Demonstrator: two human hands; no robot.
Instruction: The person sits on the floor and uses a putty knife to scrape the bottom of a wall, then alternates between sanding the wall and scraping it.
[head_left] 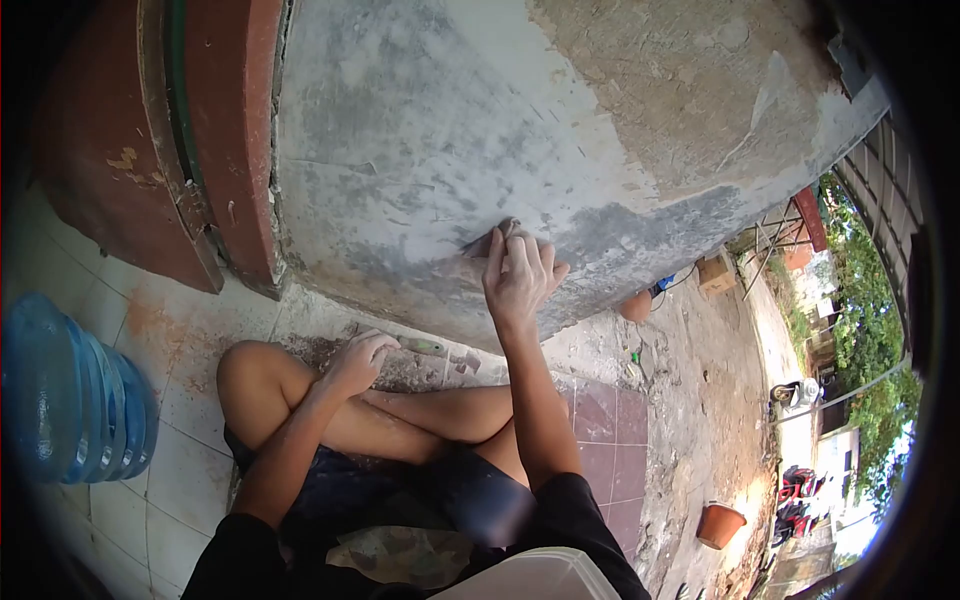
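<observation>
My right hand (520, 272) is raised against the grey plastered wall (400, 130), its fingers pinched on a small dark flat piece (482, 246) that touches the surface. My left hand (358, 364) is low near my bent knee, its fingers curled; whether anything is in them is hidden. Just beyond its fingertips, a tool with a greenish handle (421, 346) lies on the dusty floor at the foot of the wall. Pale dust coats the fingers of both hands.
My crossed legs (430, 412) are below the wall. A blue water bottle (85, 395) stands on the tiles at left, near a red-brown panel (235, 130). Farther right are an orange bucket (720, 525), a cardboard box (714, 275) and parked motorbikes (795, 524).
</observation>
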